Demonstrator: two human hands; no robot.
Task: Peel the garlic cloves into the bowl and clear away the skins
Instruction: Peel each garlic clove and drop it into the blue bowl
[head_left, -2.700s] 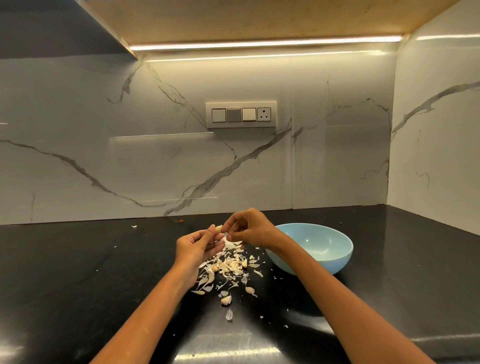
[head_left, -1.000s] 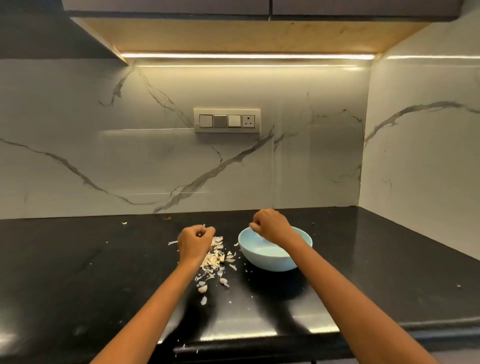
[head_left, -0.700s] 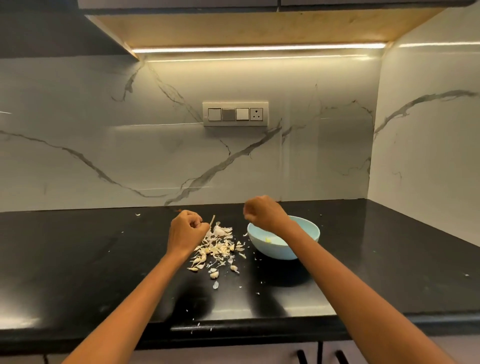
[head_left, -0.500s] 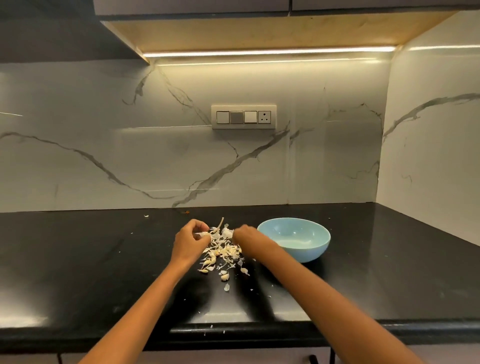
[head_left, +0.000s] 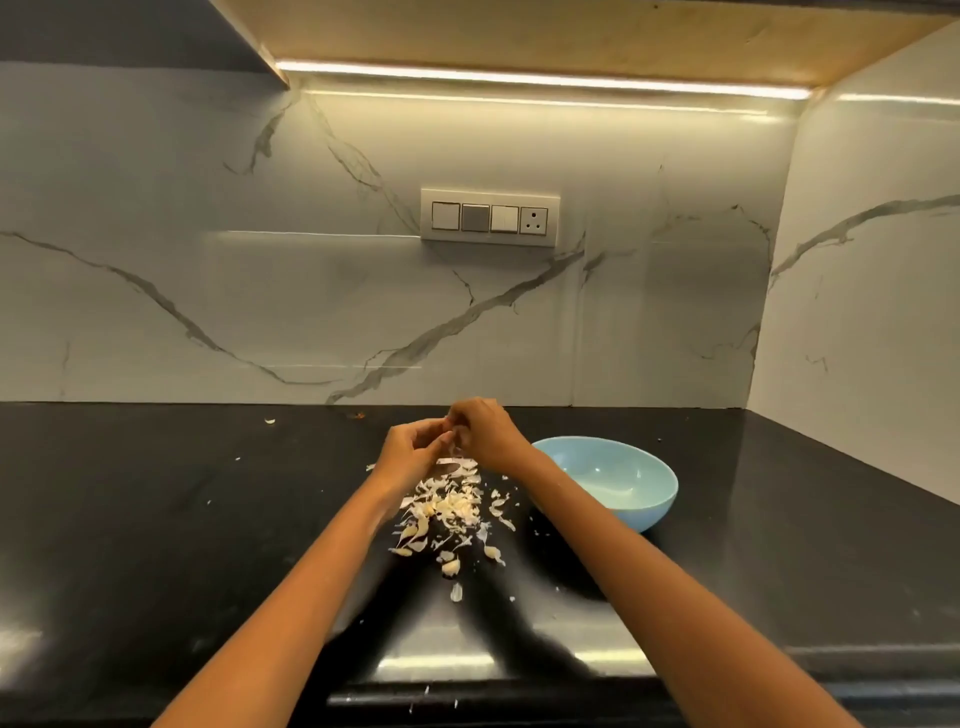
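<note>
- Glossy black stone countertop (head_left: 156, 545): fills the lower half of the frame; its front edge runs along the bottom.
- Pile of pale, papery garlic skins (head_left: 449, 512): lies on the countertop at lower centre, between the two forearms, with loose flakes scattered around it.
- Left hand (head_left: 408, 452) and right hand (head_left: 485, 431): meet just above the far end of the pile, fingers curled, pinching a small pale garlic clove (head_left: 455, 432) between them; the clove is mostly hidden by the fingertips.
- Light-blue round bowl (head_left: 623, 480): stands on the countertop just right of the right wrist; its contents cannot be told.
- White marble-veined backsplash (head_left: 260, 260): rises behind, carrying a white switch-and-socket plate (head_left: 489, 218) at upper centre.
</note>
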